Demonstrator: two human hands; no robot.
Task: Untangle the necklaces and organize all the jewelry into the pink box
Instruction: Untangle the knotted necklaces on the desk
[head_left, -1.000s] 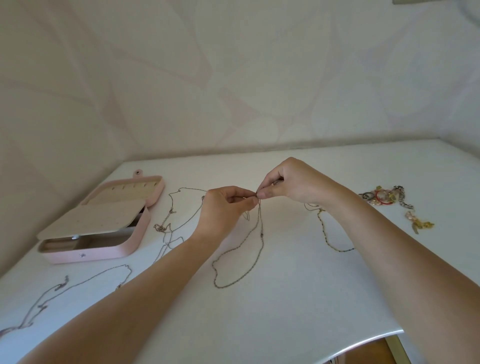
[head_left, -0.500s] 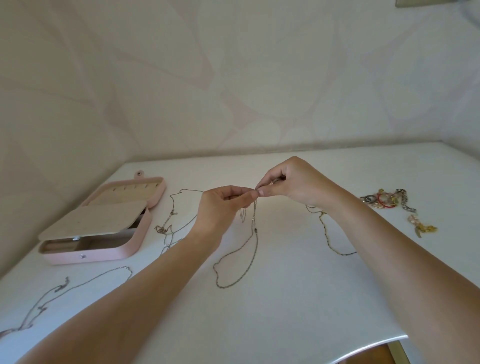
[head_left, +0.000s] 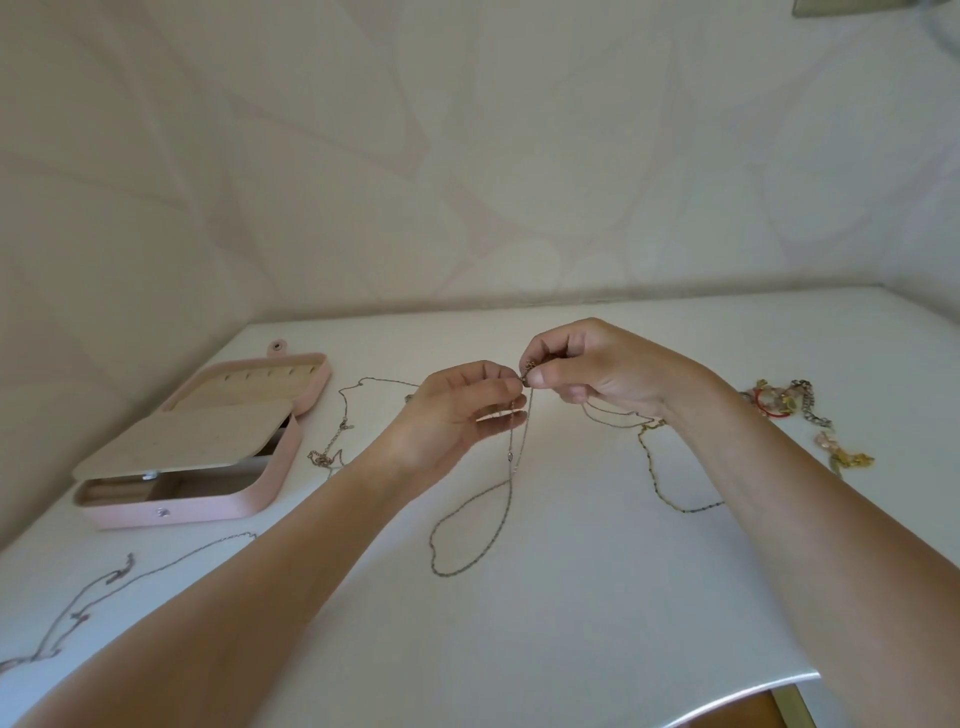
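Fingertips (head_left: 511, 385) — left hand (head_left: 452, 415) meeting right hand (head_left: 602, 369) (raised) — pinch necklace (head_left: 445, 573).

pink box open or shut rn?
Open. The pink box has its lid laid back flat behind it; a beige inner flap covers part of the base.

We log a white table (head_left: 571, 649): at its left rear sits the pink box (head_left: 208, 506), lid open, with a thin chain (head_left: 322, 460) just to its right and a long chain (head_left: 122, 569) strung out near the left front edge. At mid-table the lower loop of a beaded chain (head_left: 447, 574) rests on the top, a gold chain (head_left: 685, 511) lies to its right, and a mixed jewelry heap (head_left: 779, 402) sits at far right.
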